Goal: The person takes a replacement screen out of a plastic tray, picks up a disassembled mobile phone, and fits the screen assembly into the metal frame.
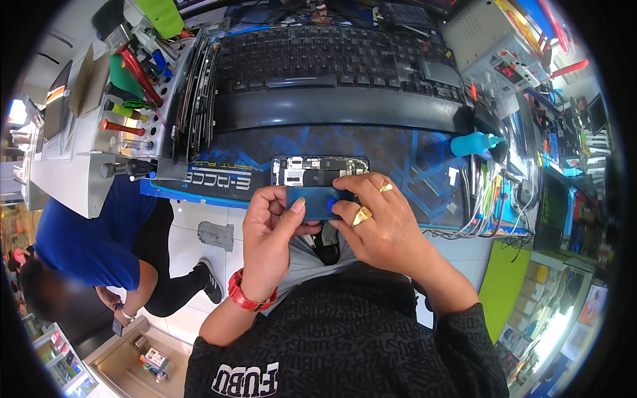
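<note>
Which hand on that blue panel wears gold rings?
The right hand: two gold rings show on its fingers. The left hand shows none, with a red band on its wrist.

It's a repair workshop: screwdrivers [123, 127], opened phone [321, 173].

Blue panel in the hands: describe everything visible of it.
The blue panel is a flat, dark, smooth-looking rectangle, long side sideways. The left hand grips its left end, thumb on the face; the right hand is at its right end, fingertips beside a brighter blue piece. It sits just nearer than the opened phone; contact is unclear.
</note>
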Motion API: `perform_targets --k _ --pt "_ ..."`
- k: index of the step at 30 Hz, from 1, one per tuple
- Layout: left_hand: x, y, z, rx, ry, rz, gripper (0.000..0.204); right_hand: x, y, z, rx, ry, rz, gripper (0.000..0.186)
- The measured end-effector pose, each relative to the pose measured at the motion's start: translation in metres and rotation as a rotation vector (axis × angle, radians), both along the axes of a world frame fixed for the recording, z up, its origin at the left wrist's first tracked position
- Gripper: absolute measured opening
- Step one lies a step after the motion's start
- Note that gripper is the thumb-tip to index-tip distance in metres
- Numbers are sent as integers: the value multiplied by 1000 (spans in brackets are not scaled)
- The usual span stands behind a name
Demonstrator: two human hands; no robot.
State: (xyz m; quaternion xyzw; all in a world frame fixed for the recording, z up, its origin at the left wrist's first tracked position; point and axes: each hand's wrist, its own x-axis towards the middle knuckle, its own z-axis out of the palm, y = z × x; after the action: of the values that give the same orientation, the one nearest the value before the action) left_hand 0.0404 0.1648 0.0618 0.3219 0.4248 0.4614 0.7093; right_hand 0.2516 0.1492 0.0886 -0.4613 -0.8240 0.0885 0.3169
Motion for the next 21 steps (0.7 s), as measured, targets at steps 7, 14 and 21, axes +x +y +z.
perform_targets --k 7,14,21 --pt "-39 10 23 450 829 -205 47 16 12 14 -108 -28 48 28" --pt "-41 45 20 1124 1205 -382 78 17 23 8 -181 1 67 35" --pt "-28 66 16 1182 1212 -441 87 11 31 4 -180 -7 59 33"
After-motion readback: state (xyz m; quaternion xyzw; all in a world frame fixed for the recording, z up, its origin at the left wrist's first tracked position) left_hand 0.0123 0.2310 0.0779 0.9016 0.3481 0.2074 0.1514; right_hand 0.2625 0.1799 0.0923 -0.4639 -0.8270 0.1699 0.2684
